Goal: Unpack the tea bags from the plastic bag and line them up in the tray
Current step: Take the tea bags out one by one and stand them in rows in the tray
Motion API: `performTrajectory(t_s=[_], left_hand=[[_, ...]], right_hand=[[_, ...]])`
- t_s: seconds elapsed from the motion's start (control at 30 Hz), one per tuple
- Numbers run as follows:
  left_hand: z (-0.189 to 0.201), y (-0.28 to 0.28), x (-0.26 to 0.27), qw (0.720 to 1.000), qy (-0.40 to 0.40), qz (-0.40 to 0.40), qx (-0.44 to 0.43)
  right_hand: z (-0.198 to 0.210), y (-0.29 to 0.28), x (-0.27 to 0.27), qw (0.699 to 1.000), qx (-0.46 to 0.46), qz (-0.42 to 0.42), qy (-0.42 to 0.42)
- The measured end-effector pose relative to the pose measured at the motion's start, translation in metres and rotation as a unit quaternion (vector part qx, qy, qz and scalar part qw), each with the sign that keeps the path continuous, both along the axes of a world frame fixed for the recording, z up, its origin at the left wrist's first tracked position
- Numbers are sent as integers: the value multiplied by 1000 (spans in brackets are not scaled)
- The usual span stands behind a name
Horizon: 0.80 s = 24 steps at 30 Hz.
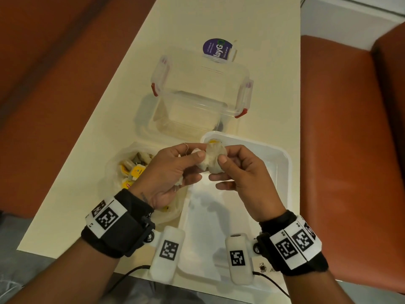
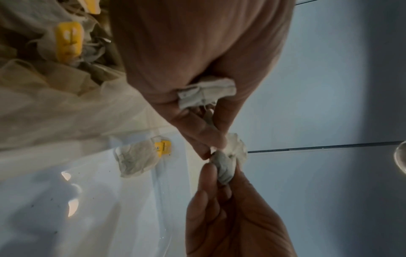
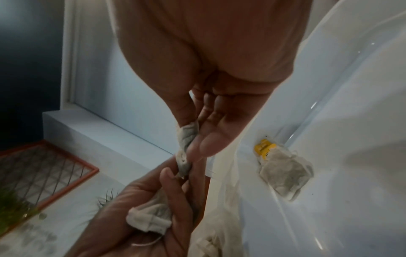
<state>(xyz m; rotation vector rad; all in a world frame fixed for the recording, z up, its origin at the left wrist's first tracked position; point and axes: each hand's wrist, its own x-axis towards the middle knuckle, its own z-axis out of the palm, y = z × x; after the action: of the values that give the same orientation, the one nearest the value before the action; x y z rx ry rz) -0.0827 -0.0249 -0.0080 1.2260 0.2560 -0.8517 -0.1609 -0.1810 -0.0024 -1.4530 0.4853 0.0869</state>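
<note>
Both hands are held above the near-left part of the white tray (image 1: 282,163), which lies along the near right edge of the desk (image 1: 135,88). A small clump of tea bags (image 1: 211,160) is pinched between them. The left hand (image 1: 173,172) is seen with thumb and fingers curled round one bag, and a second bag (image 2: 206,93) is tucked in its palm. The right hand (image 1: 243,174) is seen pinching the other end of the clump between thumb and forefinger. The grip of each hand is thus closed on tea bags; the bags appear to be tangled by their strings and to be in the course of separation.

Progress is judged early. Only one tea bag with a yellow tag (image 3: 283,175) is seen laid in the tray, at its far-left corner. The plastic bag (image 1: 122,170), at the left of the tray, is seen to hold many more bags with yellow tags. A clear lidded box (image 1: 197,93) stands beyond the tray. Most of the unpacking and the whole of the lining-up remain.
</note>
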Motion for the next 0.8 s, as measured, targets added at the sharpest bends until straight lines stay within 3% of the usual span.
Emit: performTrajectory(t_s=[0.23, 0.47, 0.63, 0.8], left_hand=[[7, 1, 3, 999, -22, -36, 20], [-2, -11, -8, 986, -138, -40, 87], [-1, -7, -11, 958, -238, -97, 129], [0, -5, -17, 957, -238, -126, 112]], right_hand=[[1, -10, -2, 997, 80, -13, 19], [2, -10, -4, 1000, -6, 15, -1], [-3, -16, -5, 979, -190, 48, -58], [-6, -21, -2, 988, -140, 19, -68]])
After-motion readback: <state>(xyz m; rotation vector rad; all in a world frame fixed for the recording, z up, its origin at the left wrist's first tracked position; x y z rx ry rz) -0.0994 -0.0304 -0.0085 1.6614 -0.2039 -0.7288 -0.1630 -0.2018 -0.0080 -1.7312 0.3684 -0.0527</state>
